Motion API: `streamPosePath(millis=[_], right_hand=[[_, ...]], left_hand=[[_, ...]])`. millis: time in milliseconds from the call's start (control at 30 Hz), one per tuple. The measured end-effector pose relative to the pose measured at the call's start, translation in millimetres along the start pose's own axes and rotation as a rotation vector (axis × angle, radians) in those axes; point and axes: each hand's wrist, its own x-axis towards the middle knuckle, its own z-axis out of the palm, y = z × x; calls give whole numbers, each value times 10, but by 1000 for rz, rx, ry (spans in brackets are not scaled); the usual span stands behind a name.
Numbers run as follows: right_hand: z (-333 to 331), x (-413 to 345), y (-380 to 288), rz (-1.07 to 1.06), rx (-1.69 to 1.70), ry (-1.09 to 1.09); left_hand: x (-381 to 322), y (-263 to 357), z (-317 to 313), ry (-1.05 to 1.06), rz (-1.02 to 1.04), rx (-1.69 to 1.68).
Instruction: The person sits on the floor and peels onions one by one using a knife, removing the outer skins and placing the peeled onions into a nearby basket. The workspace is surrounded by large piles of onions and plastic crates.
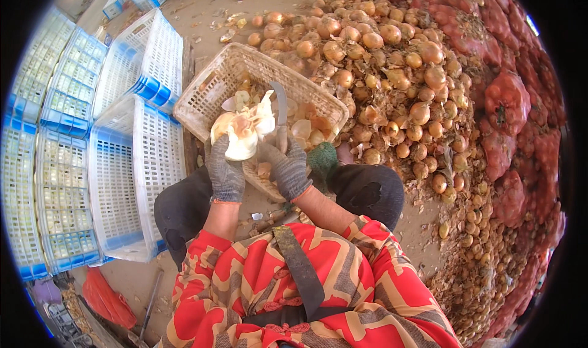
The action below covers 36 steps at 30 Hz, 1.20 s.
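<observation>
My left hand (226,171), in a grey knit glove, holds a partly peeled onion (242,139) with white flesh bared and loose skin hanging from its top. In my gloved right hand (287,164) is a knife with a curved blade (280,101), its tip pointing away from me. The fingers of that hand are close against the onion's right side; whether they pinch its skin I cannot tell. Both hands are over the near side of a dirty plastic crate (337,111), which has onion skins (302,129) inside.
A large heap of unpeeled onions (390,36) lies to the right, with red mesh sacks (506,102) beyond it. White and blue plastic crates (158,182) stand stacked on the left, some filled with pale onions. A red bag (108,302) lies on the floor at lower left.
</observation>
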Motion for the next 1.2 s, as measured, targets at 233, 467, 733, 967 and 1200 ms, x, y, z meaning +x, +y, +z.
streamPosePath(millis=[233, 467, 733, 967, 1200], right_hand=[[55, -22, -260, 173, 60, -32], [-202, 131, 190, -94, -131, -120], [-230, 152, -72, 176, 258, -201], [-60, 119, -282, 224, 135, -177], [-84, 58, -415, -155, -432, -278]], left_hand=[[-108, -117, 113, 14, -95, -96], [-57, 19, 282, -51, -208, -200], [547, 248, 3, 240, -61, 499], [-119, 99, 212, -143, -279, 375], [-297, 81, 184, -149, -337, 252]])
